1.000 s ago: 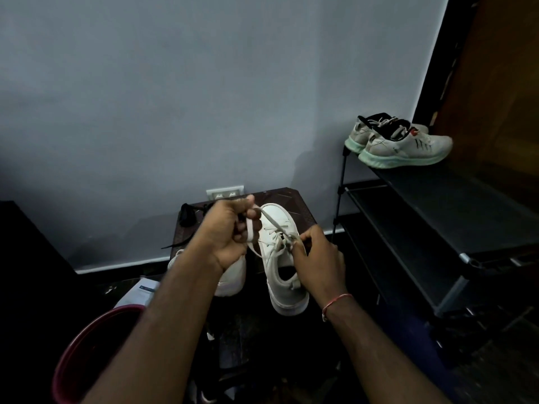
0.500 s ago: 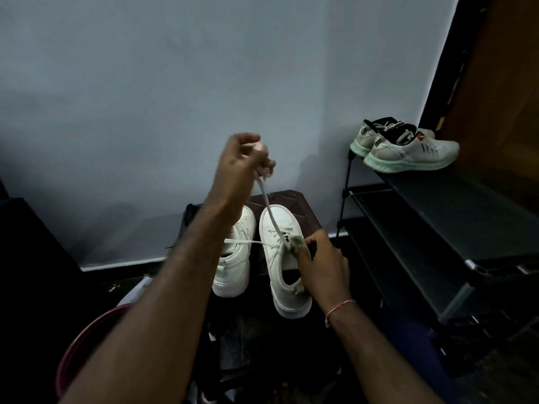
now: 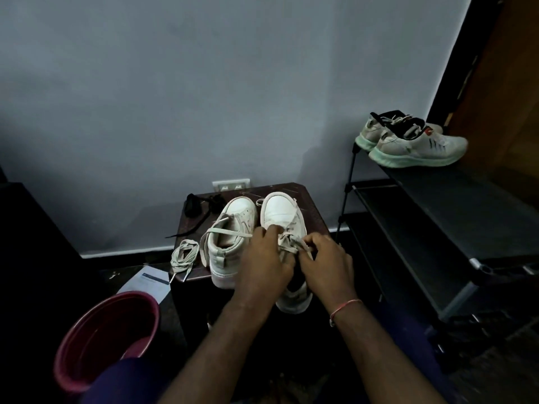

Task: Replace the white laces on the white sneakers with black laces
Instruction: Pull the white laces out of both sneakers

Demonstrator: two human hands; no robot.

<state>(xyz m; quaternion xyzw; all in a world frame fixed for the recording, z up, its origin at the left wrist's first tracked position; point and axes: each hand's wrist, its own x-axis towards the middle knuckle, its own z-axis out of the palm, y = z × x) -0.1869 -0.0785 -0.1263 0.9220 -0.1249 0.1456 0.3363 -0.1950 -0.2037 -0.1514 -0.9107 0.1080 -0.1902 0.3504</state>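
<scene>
Two white sneakers (image 3: 233,228) stood side by side on the small dark table (image 3: 309,205). My left hand (image 3: 262,266) and right hand (image 3: 328,263) both pinched the right sneaker's white lace (image 3: 287,243). One removed white lace (image 3: 183,255) lay coiled beside the left sneaker; black laces (image 3: 198,208) lay near the wall.
</scene>
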